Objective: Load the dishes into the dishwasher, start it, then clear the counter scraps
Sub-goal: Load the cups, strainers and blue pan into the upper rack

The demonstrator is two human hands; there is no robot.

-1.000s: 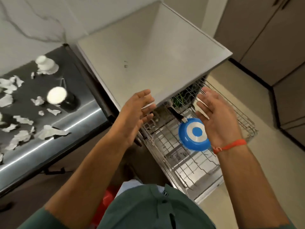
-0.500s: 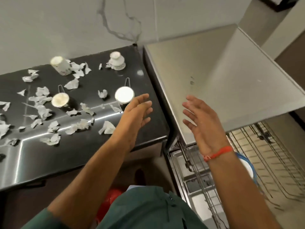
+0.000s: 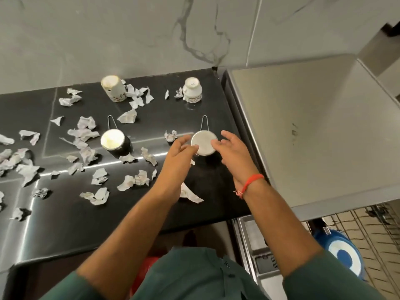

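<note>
An upturned steel cup [image 3: 204,142] with a wire handle stands on the black counter [image 3: 65,224] near its right end. My left hand [image 3: 177,158] reaches it from the left, fingertips at its rim. From the right comes my right hand [image 3: 234,153], fingers loosely spread and touching the cup's edge. Neither hand is curled round the cup. A second steel cup [image 3: 112,141] stands further left. Two upturned ceramic cups [image 3: 113,89] [image 3: 192,90] are near the wall. Torn paper scraps [image 3: 132,181] litter the counter. A blue and white plate [image 3: 344,257] sits in the pulled-out dishwasher rack [image 3: 378,234] at lower right.
The dishwasher's pale top [image 3: 313,131] adjoins the counter on the right, level with it. A marble wall [image 3: 151,35] backs the counter. Something red [image 3: 147,269] lies on the floor by my body.
My view has swung left from the dishwasher rack to the counter. Both hands have moved forward and closed in on the nearer steel cup.
</note>
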